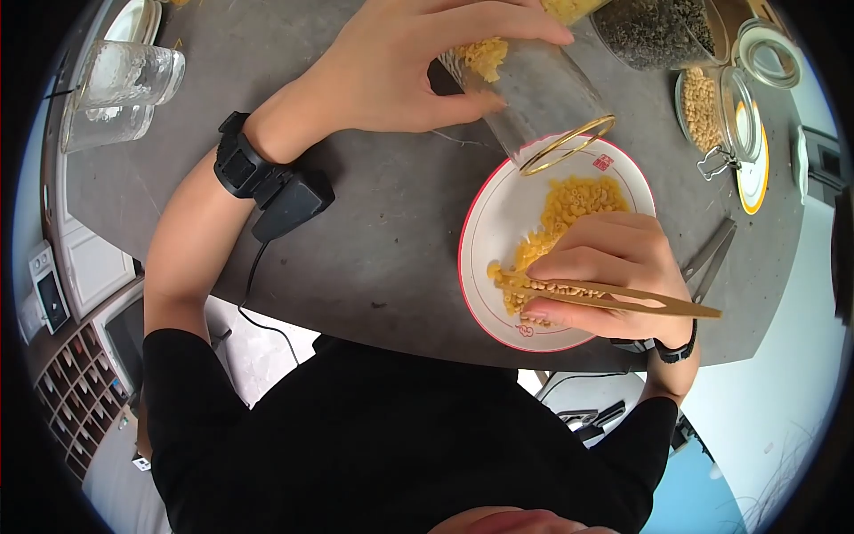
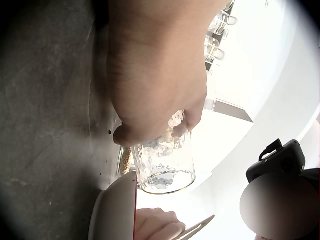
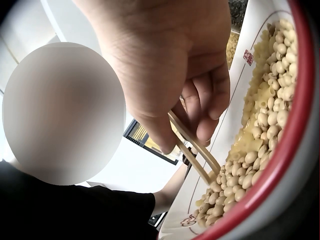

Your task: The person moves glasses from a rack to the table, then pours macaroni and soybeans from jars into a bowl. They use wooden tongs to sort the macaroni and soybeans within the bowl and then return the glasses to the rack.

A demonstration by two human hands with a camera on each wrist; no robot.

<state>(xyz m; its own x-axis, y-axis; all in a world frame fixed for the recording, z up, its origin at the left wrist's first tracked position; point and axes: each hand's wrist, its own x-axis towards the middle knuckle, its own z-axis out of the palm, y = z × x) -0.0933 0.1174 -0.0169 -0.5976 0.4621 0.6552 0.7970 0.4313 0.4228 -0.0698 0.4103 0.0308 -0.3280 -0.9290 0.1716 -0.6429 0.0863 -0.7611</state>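
Observation:
My left hand (image 1: 400,62) grips a clear glass (image 1: 556,102) with a gold rim. The glass lies tilted, its mouth at the far edge of a white bowl with a red rim (image 1: 485,205), and yellow pasta (image 1: 483,59) sits toward its base. Over the bowl, my right hand (image 1: 614,267) pinches wooden tweezers (image 1: 667,306). In the right wrist view the tweezers (image 3: 197,150) point down into pale soybeans (image 3: 237,182), tips at the beans. Small yellow pasta (image 1: 578,200) is heaped beside the beans; the hand covers part of the pile in the head view.
Scissors (image 1: 712,258) lie right of the bowl. An open clip-top jar of soybeans (image 1: 703,111) rests on its side near an orange-rimmed plate (image 1: 754,169). Behind stands a container of dark dried bits (image 1: 654,31). Glasses (image 1: 133,76) stand at far left.

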